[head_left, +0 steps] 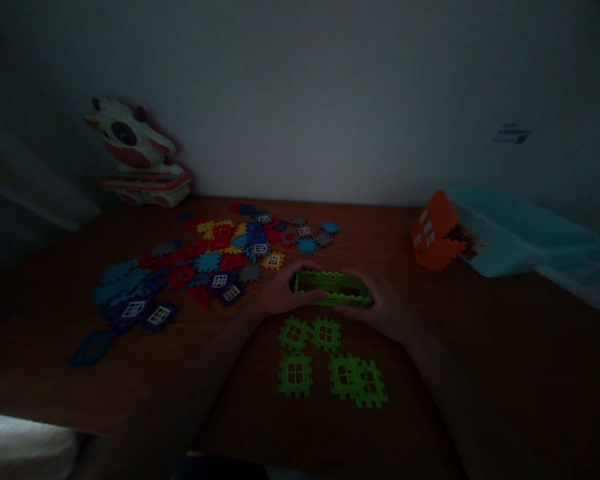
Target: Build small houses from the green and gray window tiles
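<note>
A green box-like frame (pixel 334 298) made of interlocking toy panels sits on the table between my hands, its top side open. My left hand (pixel 287 291) grips its left end, with the thumb along the near wall. Around the right end my right hand (pixel 373 297) is closed, fingers on the far side and thumb at the near side. Closer to me lie several loose green window panels (pixel 295 375), flat on the wood; two on the right overlap.
Many coloured panels (pixel 210 261) are spread over the left and back of the wooden table (pixel 380 233). A cow toy with a keyboard (pixel 150 183) stands at the back left. On the right are an orange panel house (pixel 433 233) and a light blue bin (pixel 520 230).
</note>
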Available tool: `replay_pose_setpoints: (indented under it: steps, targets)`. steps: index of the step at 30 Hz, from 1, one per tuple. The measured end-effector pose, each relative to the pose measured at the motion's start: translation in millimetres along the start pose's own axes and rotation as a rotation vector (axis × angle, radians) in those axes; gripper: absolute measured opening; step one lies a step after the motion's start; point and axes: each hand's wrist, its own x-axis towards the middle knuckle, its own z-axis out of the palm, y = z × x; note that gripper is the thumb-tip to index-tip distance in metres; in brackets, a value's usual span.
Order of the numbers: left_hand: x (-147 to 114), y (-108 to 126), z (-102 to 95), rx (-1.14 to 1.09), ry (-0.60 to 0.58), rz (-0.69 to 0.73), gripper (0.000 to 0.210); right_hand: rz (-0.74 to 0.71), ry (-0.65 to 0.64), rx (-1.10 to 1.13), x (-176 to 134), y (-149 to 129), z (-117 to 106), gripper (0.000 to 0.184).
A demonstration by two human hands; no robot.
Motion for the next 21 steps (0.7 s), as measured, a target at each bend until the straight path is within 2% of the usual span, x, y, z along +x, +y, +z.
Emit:
replay_pose_setpoints:
  steps: [2, 5, 9, 11, 13, 15, 18, 21]
  targets:
    - [0.3, 0.2, 1.0, 0.006, 0.011, -0.004, 0.045, -0.049, 0.013, -0.042, 0.7, -0.9, 1.1, 0.062]
    - [1.4, 0.5, 2.3, 0.030, 0.037, 0.002, 0.035, -0.133, 0.098, -0.147, 0.9, -6.1, -1.0, 0.052]
    - [3.0, -1.2, 3.5, 0.055, 0.047, 0.032, 0.028, -0.278, 0.241, -0.276, -0.2, -25.4, -8.0, 0.025]
    - [3.4, -2.9, 4.1, 0.071, 0.060, 0.043, 0.027, -0.373, 0.144, -0.258, -0.9, -39.4, -8.7, 0.013]
    - [3.7, -4.1, 4.3, 0.085, 0.079, 0.046, 0.028, -0.423, 0.012, -0.262, -2.0, -53.7, -5.3, 0.015]
    - [3.8, -4.3, 4.1, 0.081, 0.087, 0.036, 0.029, -0.463, -0.091, -0.272, -3.8, -66.2, 2.0, 0.022]
    - [3.5, -3.0, 2.9, 0.065, 0.079, 0.024, 0.029, -0.475, -0.172, -0.227, -8.6, -78.7, 16.7, 0.035]
    - [3.3, -3.1, 2.0, 0.040, 0.068, 0.010, 0.027, -0.478, -0.293, -0.147, -14.2, -84.2, 29.4, 0.061]
